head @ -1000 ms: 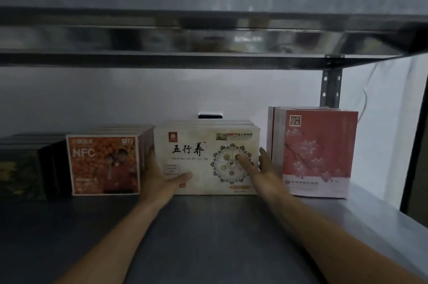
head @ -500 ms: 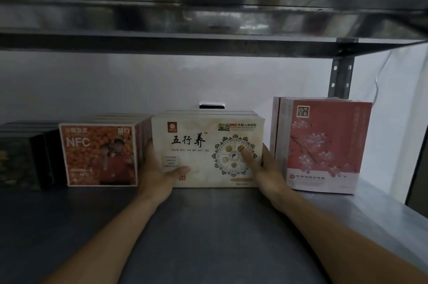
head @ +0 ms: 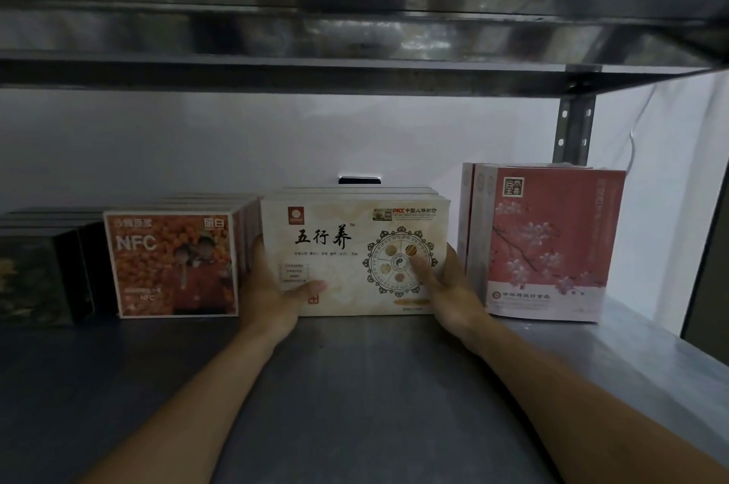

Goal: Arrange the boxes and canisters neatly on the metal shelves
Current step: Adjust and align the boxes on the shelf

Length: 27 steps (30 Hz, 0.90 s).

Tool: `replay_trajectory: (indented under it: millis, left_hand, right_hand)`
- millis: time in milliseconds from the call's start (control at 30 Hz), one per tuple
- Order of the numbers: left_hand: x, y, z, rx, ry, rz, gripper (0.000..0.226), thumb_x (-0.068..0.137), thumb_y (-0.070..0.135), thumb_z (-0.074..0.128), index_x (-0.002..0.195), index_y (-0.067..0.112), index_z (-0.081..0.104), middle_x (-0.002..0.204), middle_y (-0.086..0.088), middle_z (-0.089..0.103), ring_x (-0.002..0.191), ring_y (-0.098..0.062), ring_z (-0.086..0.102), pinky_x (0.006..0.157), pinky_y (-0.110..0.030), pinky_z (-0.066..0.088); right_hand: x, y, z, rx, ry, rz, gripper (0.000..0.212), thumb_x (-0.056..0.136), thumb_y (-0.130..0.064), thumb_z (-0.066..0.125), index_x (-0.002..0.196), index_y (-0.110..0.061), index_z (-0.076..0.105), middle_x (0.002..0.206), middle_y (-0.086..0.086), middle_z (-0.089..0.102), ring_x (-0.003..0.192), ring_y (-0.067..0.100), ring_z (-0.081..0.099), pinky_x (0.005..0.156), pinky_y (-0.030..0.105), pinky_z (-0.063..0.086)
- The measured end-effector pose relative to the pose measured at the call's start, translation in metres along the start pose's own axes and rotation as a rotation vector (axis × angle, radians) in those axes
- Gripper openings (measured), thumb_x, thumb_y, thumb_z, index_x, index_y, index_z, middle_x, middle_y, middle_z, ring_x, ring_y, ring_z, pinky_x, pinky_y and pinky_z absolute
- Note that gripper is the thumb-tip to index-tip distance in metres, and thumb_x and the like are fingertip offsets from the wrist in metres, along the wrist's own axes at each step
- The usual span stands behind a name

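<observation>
Both bare forearms reach up from the lower corners of the frame and converge toward the centre. The left hand (head: 270, 288) clasps the left end of the cream box (head: 343, 270), with its fingers along the side edge and its thumb lying across the front. The right hand (head: 449, 286) mirrors it at the right end, thumb pressed on the front face, fingers along the side.

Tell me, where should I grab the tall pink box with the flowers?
Take the tall pink blossom-printed cardboard box by its two side edges, coming from the front. It stands upright with similar boxes behind it, so the back is blocked, while both sides look free.
</observation>
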State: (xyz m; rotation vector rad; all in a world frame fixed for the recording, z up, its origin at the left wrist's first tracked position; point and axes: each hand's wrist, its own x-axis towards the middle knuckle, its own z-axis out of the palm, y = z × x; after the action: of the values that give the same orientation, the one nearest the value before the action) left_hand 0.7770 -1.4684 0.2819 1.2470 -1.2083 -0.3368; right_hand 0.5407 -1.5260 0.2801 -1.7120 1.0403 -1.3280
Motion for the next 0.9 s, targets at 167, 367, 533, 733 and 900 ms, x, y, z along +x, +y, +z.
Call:
replay_trajectory:
  millis: [167,367,533,733,900]
  left_hand:
    - [0.000,0.000,0.001,-0.001,0.009,-0.011,0.089,0.066,0.006,0.088,0.136,0.027,0.038,0.128,0.008,0.054,0.119,-0.012,0.050,0.098,-0.028,0.040]
    - [-0.001,0.004,-0.001,0.028,-0.002,-0.036,0.089,0.066,0.011,0.088,0.137,0.030,0.037,0.128,0.011,0.053,0.118,-0.010,0.048,0.103,-0.033,0.040]
    - [-0.003,0.016,-0.006,0.056,0.004,-0.059,0.072,0.077,0.014,0.081,0.137,0.027,0.044,0.128,0.005,0.061,0.117,-0.017,0.057,0.099,-0.036,0.048]
    - [-0.007,0.039,-0.019,0.185,0.076,0.104,0.064,0.084,0.020,0.075,0.141,0.018,0.047,0.131,-0.004,0.061,0.117,-0.024,0.059,0.101,-0.045,0.049]
    - [-0.023,0.060,-0.011,0.173,0.069,0.131,0.072,0.085,0.036,0.071,0.148,0.019,0.039,0.141,-0.003,0.053,0.125,-0.025,0.053,0.102,-0.042,0.047]
  right_hand:
    - [0.001,0.000,0.000,-0.046,0.000,-0.003,0.061,0.088,-0.065,0.055,0.137,-0.033,0.040,0.120,-0.011,0.069,0.107,0.010,0.068,0.095,0.042,0.056]
    - [0.000,-0.004,0.000,-0.078,-0.002,-0.004,0.065,0.087,-0.066,0.054,0.139,-0.031,0.037,0.119,-0.013,0.067,0.106,0.009,0.067,0.091,0.036,0.057]
    - [-0.015,-0.019,0.001,-0.257,0.038,-0.021,0.065,0.094,-0.058,0.046,0.145,-0.021,0.026,0.132,-0.004,0.059,0.115,0.018,0.061,0.098,0.040,0.052]
    - [-0.048,-0.045,-0.006,-0.414,0.052,-0.048,0.069,0.097,-0.048,0.050,0.152,-0.019,0.021,0.144,0.003,0.053,0.127,0.022,0.055,0.101,0.033,0.047]
    - [-0.083,-0.059,-0.023,-0.450,0.155,-0.081,0.068,0.094,-0.053,0.053,0.150,-0.022,0.031,0.149,0.003,0.046,0.136,0.023,0.047,0.111,0.044,0.042]
